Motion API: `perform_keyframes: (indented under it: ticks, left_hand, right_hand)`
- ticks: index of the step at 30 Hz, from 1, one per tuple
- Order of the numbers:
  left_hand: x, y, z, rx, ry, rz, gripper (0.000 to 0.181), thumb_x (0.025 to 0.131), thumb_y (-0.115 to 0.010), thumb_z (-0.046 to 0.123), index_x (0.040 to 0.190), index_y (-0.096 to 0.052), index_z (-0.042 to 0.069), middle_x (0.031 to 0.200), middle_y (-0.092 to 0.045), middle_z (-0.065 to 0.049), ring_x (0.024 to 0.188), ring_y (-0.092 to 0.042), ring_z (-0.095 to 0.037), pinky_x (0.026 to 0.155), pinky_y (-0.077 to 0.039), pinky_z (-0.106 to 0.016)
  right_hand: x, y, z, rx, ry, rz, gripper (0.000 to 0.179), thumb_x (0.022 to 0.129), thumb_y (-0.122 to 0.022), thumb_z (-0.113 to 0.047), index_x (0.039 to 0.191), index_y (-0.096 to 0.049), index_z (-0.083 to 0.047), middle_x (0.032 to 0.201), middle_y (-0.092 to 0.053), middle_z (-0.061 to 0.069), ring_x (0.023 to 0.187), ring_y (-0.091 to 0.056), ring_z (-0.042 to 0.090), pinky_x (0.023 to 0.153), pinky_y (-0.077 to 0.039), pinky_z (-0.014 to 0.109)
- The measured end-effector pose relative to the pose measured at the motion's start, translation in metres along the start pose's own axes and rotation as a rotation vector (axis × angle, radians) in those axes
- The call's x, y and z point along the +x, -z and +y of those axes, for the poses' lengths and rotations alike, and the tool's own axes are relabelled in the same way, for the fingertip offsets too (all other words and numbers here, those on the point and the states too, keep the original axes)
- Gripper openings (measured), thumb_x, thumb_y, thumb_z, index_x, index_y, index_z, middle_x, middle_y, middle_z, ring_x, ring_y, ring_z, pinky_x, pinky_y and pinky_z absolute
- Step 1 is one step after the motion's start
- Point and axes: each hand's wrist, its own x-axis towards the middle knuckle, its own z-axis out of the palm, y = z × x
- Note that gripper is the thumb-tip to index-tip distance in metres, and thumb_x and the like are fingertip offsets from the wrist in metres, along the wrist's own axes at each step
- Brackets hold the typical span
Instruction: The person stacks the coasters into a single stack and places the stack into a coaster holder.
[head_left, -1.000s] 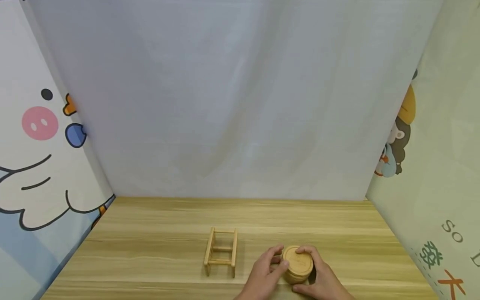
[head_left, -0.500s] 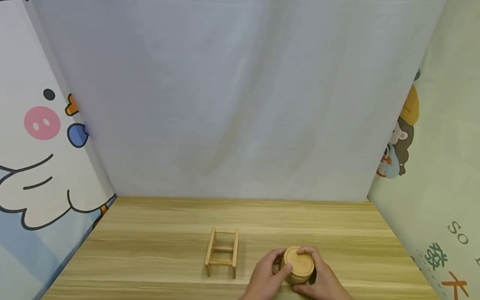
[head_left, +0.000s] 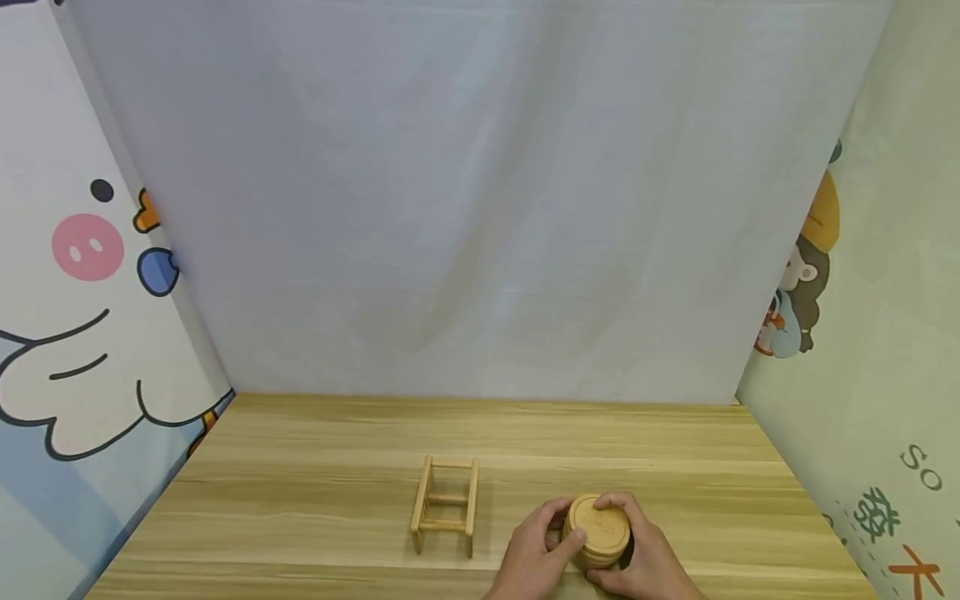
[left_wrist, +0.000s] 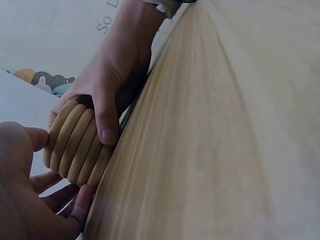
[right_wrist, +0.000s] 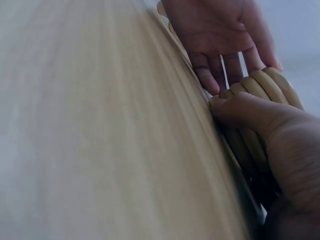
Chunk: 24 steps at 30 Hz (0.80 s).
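Note:
A stack of several round wooden coasters (head_left: 602,527) sits on the table towards the front right, the top one showing a raised rim. From its left side my left hand (head_left: 534,552) holds the stack, thumb at the top coaster's edge and fingers around the far side. My right hand (head_left: 647,557) grips the opposite side, with a finger over the top rim and the thumb low near the table. In the left wrist view the coasters (left_wrist: 75,142) lie face to face, slightly staggered. The right wrist view shows the right thumb (right_wrist: 250,110) across their edges.
A small wooden rack (head_left: 442,526) with upright posts and crossbars stands left of the hands on the wood-grain table (head_left: 315,500). A pale grey curtain (head_left: 480,208) hangs behind, and printed panels (head_left: 862,333) flank the table.
My left fingers and thumb have drawn in closer against the coaster stack. The right hand keeps its hold, and the head view has shifted slightly.

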Motion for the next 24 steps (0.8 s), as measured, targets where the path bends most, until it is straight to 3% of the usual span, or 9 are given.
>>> perform_keyframes:
  ticks: [6, 13, 24]
  left_hand:
    - [0.000, 0.000, 0.002, -0.011, 0.004, -0.002, 0.051, 0.110, -0.072, 0.030, 0.154, -0.062, 0.004, 0.134, -0.071, -0.003, 0.107, -0.068, -0.011, 0.084, -0.058, -0.025]
    - [-0.003, -0.001, 0.008, -0.024, 0.009, 0.016, 0.050, 0.110, -0.072, 0.029, 0.152, -0.063, 0.004, 0.138, -0.072, -0.006, 0.115, -0.071, -0.017, 0.090, -0.060, -0.028]
    - [-0.004, -0.004, 0.012, -0.034, 0.005, 0.038, 0.052, 0.109, -0.073, 0.030, 0.152, -0.062, 0.002, 0.136, -0.072, -0.007, 0.113, -0.070, -0.016, 0.089, -0.060, -0.028]
  right_hand:
    - [0.000, 0.000, 0.000, -0.031, 0.010, 0.024, 0.085, 0.068, -0.107, -0.007, 0.138, -0.057, -0.013, 0.133, -0.067, 0.007, 0.120, -0.065, 0.001, 0.095, -0.056, 0.021]
    - [-0.001, 0.001, -0.002, -0.019, -0.003, 0.025, 0.086, 0.069, -0.107, -0.010, 0.139, -0.058, -0.014, 0.134, -0.068, 0.009, 0.121, -0.065, 0.002, 0.096, -0.055, 0.021]
    - [0.000, 0.001, -0.011, -0.032, -0.029, 0.034, 0.088, 0.067, -0.108, -0.010, 0.139, -0.058, -0.013, 0.134, -0.070, 0.009, 0.120, -0.065, 0.002, 0.096, -0.055, 0.021]
